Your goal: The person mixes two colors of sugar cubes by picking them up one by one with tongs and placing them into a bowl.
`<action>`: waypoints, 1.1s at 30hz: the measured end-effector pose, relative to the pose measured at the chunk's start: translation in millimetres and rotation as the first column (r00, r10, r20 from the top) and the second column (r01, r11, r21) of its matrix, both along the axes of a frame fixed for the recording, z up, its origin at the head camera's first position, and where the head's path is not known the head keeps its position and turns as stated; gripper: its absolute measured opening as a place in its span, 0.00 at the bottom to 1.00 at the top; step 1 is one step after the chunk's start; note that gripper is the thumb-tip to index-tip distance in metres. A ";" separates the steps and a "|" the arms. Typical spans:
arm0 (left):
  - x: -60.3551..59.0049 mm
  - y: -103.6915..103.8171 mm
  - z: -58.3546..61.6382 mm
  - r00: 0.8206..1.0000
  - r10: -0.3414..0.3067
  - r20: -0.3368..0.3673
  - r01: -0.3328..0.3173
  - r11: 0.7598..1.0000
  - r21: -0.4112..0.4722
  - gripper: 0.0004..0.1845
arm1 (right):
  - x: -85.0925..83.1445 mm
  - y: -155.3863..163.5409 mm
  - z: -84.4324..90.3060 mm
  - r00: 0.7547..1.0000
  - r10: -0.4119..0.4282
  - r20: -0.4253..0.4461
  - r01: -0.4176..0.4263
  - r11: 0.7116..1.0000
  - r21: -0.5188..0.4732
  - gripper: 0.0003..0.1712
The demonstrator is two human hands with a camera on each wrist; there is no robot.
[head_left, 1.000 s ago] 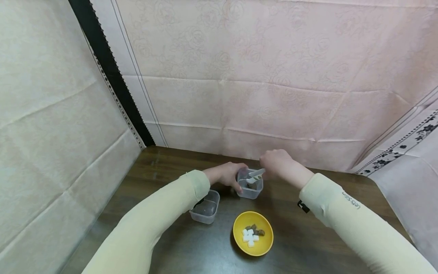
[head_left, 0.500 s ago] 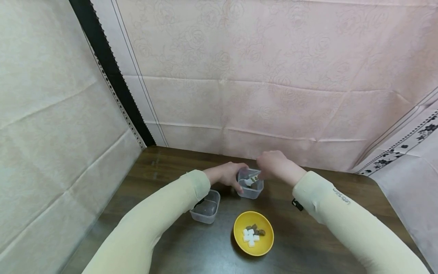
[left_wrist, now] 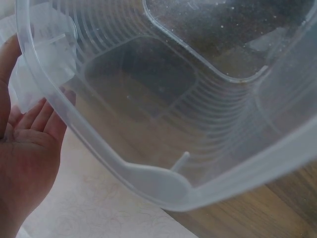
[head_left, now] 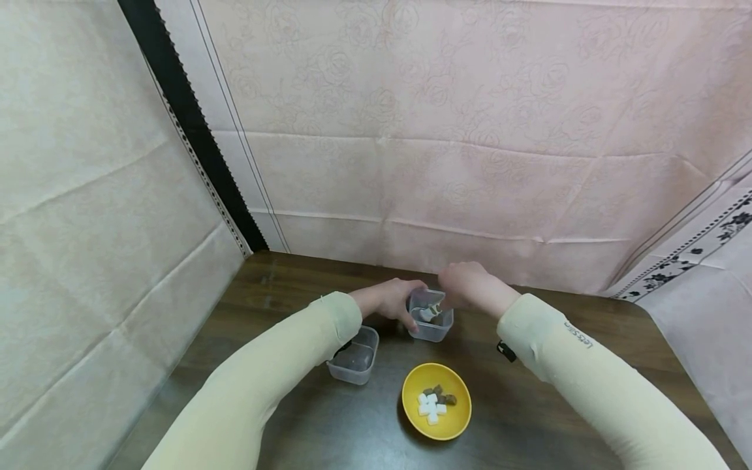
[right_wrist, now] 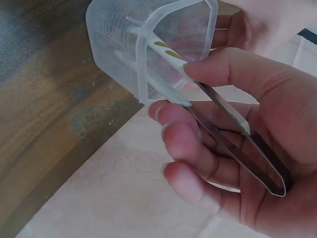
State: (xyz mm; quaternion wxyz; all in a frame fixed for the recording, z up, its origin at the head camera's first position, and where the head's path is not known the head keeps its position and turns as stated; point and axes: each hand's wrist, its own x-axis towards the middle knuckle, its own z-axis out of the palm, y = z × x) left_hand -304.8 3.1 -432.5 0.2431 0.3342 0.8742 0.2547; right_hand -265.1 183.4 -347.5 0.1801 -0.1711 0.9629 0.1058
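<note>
My left hand grips the left side of a clear plastic container near the table's back edge. Tongs reach into that container from the right. Their thin metal arms and white tips with gold marks show in the right wrist view, where my right hand pinches them between thumb and fingers. The two tips stand apart inside the container. Something brownish lies at its bottom, too small to make out. In the left wrist view, the left hand is partly cut off by the frame.
A second clear container stands below the left wrist. A yellow bowl at the front holds white cubes and brown lumps. Cloth hangings rise behind the wooden table and at its sides.
My right hand has shifted a little left, and the tongs have gone deeper into the container. My left hand keeps its grip in the same place.
</note>
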 end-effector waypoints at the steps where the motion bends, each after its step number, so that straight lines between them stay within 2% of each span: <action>1: 0.0 0.0 -0.2 1.000 -0.001 0.002 0.001 1.000 0.002 0.47 | -0.2 -0.3 -0.4 1.000 -0.005 0.013 0.005 1.000 0.002 0.16; 7: -0.9 0.5 -1.5 1.000 0.008 -0.004 -0.008 1.000 -0.001 0.46 | -1.1 -2.0 -0.4 0.999 0.022 0.039 -0.023 0.999 0.042 0.15; 12: -2.3 1.5 -3.2 1.000 0.004 -0.017 -0.004 1.000 -0.007 0.47 | -0.2 0.9 0.5 0.999 0.046 0.021 -0.047 0.998 0.037 0.15; 18: -2.6 2.3 -3.7 1.000 0.000 -0.022 0.000 1.000 -0.011 0.46 | 7.3 17.6 6.9 0.997 0.073 -0.037 -0.076 0.993 -0.087 0.15; 26: 0.3 1.2 -1.4 1.000 0.012 -0.026 -0.013 1.000 -0.015 0.47 | 21.7 41.2 20.6 0.990 0.127 -0.058 -0.138 0.956 -0.257 0.21; 29: 1.1 0.4 -1.3 1.000 0.018 -0.019 -0.018 1.000 -0.017 0.47 | 27.9 46.8 26.4 0.987 0.151 -0.049 -0.159 0.935 -0.316 0.19; 33: 0.1 0.0 -2.6 1.000 0.019 -0.021 -0.019 0.999 -0.026 0.48 | 36.1 52.1 34.6 0.989 0.147 -0.001 -0.136 0.918 -0.373 0.17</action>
